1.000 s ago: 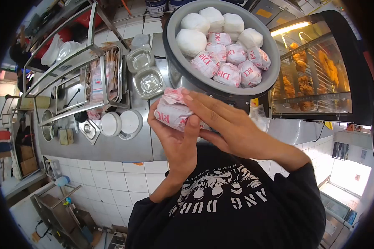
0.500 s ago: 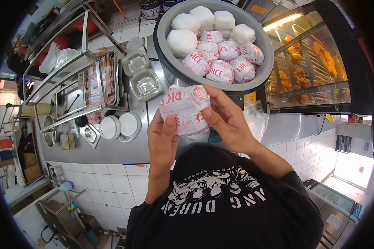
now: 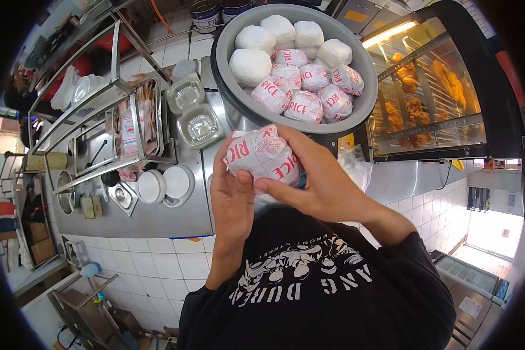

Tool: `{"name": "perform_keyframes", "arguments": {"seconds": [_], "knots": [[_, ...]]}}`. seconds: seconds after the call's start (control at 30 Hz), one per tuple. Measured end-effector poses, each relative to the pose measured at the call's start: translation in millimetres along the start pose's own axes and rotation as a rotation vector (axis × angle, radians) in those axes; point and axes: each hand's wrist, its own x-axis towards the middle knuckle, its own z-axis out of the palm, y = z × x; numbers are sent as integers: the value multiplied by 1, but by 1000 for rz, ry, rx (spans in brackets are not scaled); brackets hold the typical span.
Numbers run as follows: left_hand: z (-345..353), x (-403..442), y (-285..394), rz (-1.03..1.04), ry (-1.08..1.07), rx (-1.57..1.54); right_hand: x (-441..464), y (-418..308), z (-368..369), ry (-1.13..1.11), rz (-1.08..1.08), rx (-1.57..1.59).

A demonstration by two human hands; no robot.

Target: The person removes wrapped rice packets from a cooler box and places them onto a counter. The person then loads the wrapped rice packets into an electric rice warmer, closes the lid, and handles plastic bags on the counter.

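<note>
A round bundle in white paper printed with red "RICE" (image 3: 267,156) is held between both my hands, above the counter's front edge. My left hand (image 3: 232,195) wraps its left side, thumb on the near face. Around the right side curls my right hand (image 3: 315,175), its thumb pressed to the lower face and its fingers partly hidden behind the paper. Just beyond stands a large grey round tub (image 3: 370,81), which holds several plain white bundles (image 3: 251,66) and several "RICE" printed bundles (image 3: 304,107).
Two clear plastic containers (image 3: 200,126) lie left of the tub. Further left are a metal rack (image 3: 115,79), white round lids (image 3: 178,181) and a small metal pan (image 3: 123,197). A lit glass cabinet (image 3: 429,87) with fried food stands at the right. A plastic bag (image 3: 356,168) lies below it.
Over the last second the bundle has turned in my hands and shows more print. My right hand has moved from its top to its right side. The view has shifted slightly.
</note>
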Motion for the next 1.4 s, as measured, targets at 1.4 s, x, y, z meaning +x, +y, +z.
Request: {"name": "perform_keyframes", "arguments": {"seconds": [1.4], "knots": [[-91, -45, -216, 11, -822, 1643, -223, 251, -2, -177, 1030, -612]]}}
